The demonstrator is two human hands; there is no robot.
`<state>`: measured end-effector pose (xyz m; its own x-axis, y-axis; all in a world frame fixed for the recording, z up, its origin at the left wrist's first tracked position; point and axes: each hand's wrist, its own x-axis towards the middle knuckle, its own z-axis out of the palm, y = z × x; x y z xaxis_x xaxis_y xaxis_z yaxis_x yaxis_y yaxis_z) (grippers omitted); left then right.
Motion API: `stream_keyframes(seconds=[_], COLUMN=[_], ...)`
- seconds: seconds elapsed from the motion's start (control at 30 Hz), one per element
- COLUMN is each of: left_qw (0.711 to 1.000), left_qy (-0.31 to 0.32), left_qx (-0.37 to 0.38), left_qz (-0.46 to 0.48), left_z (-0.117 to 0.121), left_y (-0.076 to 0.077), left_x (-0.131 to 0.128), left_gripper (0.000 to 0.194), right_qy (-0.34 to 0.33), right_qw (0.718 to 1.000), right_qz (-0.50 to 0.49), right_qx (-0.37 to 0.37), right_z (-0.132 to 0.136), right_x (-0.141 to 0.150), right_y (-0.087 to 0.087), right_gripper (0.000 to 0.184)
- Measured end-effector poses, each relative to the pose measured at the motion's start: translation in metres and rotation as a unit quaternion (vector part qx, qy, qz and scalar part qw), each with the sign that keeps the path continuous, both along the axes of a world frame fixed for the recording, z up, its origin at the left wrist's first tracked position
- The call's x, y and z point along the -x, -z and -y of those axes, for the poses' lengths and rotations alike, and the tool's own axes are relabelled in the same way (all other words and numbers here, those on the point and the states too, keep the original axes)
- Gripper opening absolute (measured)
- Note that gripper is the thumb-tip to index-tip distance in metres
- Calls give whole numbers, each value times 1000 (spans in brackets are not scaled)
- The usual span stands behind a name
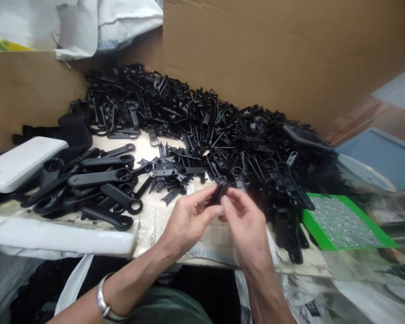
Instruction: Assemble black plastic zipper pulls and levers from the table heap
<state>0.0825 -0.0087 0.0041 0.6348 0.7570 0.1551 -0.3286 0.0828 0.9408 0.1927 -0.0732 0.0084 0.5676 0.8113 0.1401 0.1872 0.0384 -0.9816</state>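
My left hand (189, 216) and my right hand (246, 220) meet above the near edge of the table, both pinched on one small black plastic part (220, 191). The part stands upright between thumbs and fingertips. A silver bracelet (103, 301) circles my left wrist. Just behind my hands lies a big heap of black plastic parts (202, 121). To the left of my hands lie several long black wrench-shaped handles (101, 177) in a loose group.
A green tray (337, 245) of small silver screws sits right of my hands. A white flat device (20, 159) lies at far left. Cardboard walls (273, 54) stand behind the heap. A blue lid (381, 153) and clear plastic bags are at far right.
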Motion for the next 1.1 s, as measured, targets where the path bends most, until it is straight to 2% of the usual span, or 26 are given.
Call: stream_keyframes(seconds=[0.07, 0.2, 0.3, 0.37, 0.47, 0.57, 0.7, 0.87, 1.0, 1.1], left_qw=[1000, 985, 963, 956, 966, 983, 985, 991, 981, 978], left_qy=[-2, -52, -71, -60, -37, -19, -30, 27, 11, 10], left_qx=[-17, -133, -219, -243, -210, -147, -120, -67, -72, -63], left_qz=[-13, -98, -139, -151, -145, -113, -121, -109, -177, -198], left_z=[0, -2, -1, 0, 2, 3, 0, -1, -2, -2], left_y=[2, 3, 1, 0, 1, 3, 6, 1, 0, 6], left_x=[0, 5, 9, 9, 8, 6, 7, 9, 10, 11], left_gripper=[40, 42, 48, 50, 46, 38, 33, 31, 25, 22], right_qy=[-10, -40, -52, -66, -88, -78, -66, -63, -19, -21], right_qw=[1000, 999, 998, 997, 992, 984, 975, 977, 986, 987], right_qz=[9, 30, 24, -9, -79, -137, -182, -172, -125, -123], right_qx=[2, 7, -10, -31, -52, -79, -109, -106, -105, -102], right_z=[0, 0, 0, -1, -4, -7, -7, -4, -4, -7], right_x=[-1, -4, -6, -6, -4, 1, 5, 8, 13, 15], right_y=[1, 1, -1, 0, 4, 6, 5, 7, 16, 21], right_gripper=[18, 20, 29, 36, 35, 27, 18, 20, 21, 20])
